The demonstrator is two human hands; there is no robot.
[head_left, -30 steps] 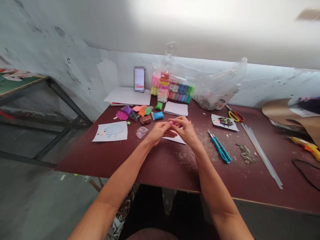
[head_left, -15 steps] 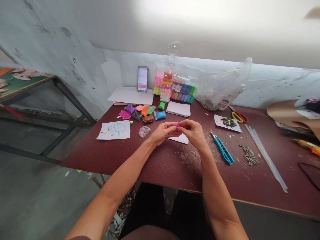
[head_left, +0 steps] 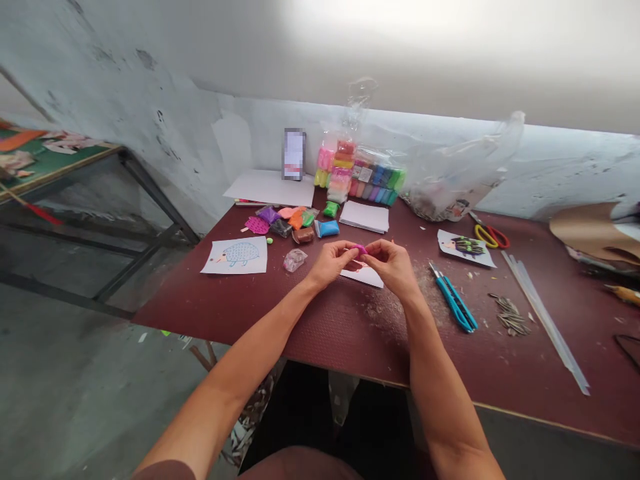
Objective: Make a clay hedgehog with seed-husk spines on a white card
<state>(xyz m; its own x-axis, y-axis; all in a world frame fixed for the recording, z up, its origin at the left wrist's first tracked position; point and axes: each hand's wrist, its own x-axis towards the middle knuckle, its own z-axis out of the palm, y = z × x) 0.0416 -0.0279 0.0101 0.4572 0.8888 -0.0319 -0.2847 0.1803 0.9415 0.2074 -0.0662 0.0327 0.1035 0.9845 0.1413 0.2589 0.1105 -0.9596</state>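
Both hands are pinched in close, left hand (head_left: pixel 330 262) and right hand (head_left: pixel 393 265) squeezing a little lump of pink modeling clay (head_left: pixel 359 249) between their fingertips, right above a white paper sheet (head_left: pixel 363 276).

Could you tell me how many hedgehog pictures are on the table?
2: a blue-dotted one left of the hands, a seed-covered one right of them. The paper under them may show a third.
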